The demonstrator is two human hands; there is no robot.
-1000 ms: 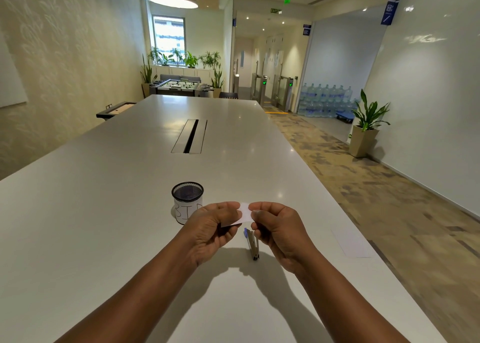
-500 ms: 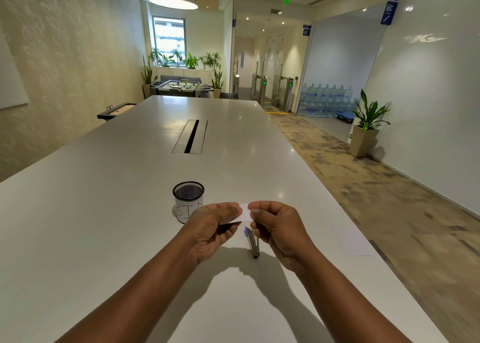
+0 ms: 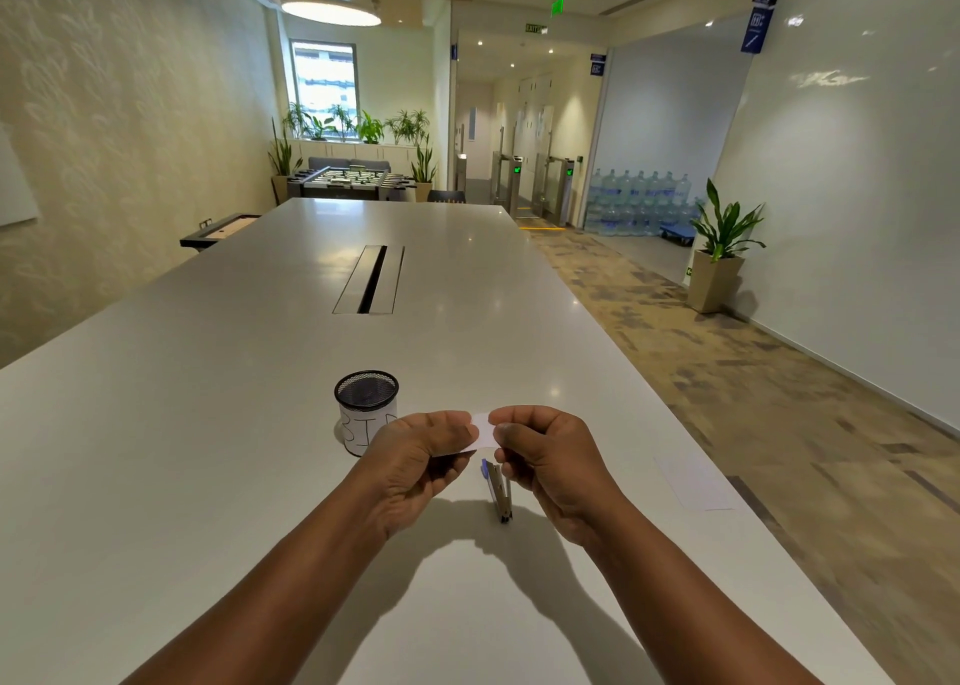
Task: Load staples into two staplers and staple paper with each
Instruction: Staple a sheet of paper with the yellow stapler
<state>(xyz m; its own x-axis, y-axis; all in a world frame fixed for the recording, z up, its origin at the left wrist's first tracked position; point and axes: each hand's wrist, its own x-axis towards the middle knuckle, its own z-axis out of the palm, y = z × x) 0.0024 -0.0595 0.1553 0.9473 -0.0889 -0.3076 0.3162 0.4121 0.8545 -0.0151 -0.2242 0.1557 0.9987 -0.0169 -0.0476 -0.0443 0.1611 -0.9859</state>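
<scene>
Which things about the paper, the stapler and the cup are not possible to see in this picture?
- Paper slip, head view: ends covered by left hand and right hand; any staple too small.
- Stapler: front behind right hand.
- Mesh cup: label partly behind left hand.

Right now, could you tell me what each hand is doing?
Left hand: pinching the small paper slip.
Right hand: pinching the same slip's other end.
</scene>
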